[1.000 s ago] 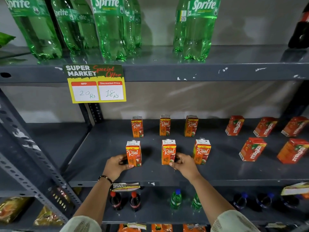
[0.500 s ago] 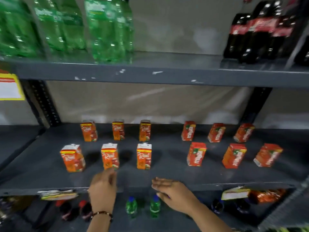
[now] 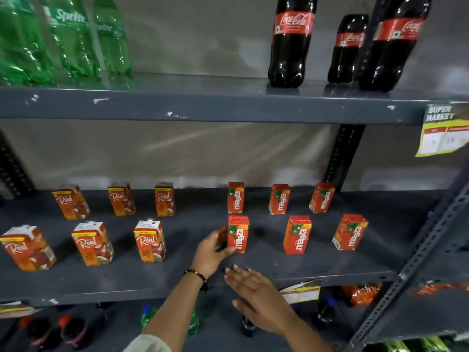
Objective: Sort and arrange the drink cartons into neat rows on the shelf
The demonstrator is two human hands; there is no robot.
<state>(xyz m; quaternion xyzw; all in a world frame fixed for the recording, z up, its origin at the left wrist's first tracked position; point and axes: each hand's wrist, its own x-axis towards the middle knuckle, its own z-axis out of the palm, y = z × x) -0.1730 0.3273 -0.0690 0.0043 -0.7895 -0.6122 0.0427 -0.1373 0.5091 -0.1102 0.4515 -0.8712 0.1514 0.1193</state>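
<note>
On the grey middle shelf (image 3: 177, 280) stand two groups of orange drink cartons, each in two rows of three. The Real cartons (image 3: 149, 241) are on the left, the Maaza cartons (image 3: 297, 235) on the right. My left hand (image 3: 212, 251) grips the left side of the front-left Maaza carton (image 3: 238, 233), which stands upright. My right hand (image 3: 256, 298) hovers flat and open over the shelf's front edge, below that carton, touching nothing.
Green Sprite bottles (image 3: 63, 39) and dark Coca-Cola bottles (image 3: 291, 41) fill the shelf above. A yellow price tag (image 3: 442, 130) hangs at the upper right. Small bottles (image 3: 149, 318) and orange packets (image 3: 360, 294) sit on the shelf below. A slotted metal upright (image 3: 418, 252) stands at right.
The view has swung right from the Real cartons to the Maaza cartons. Both hands left the front Real cartons; my left hand now holds the front-left Maaza carton.
</note>
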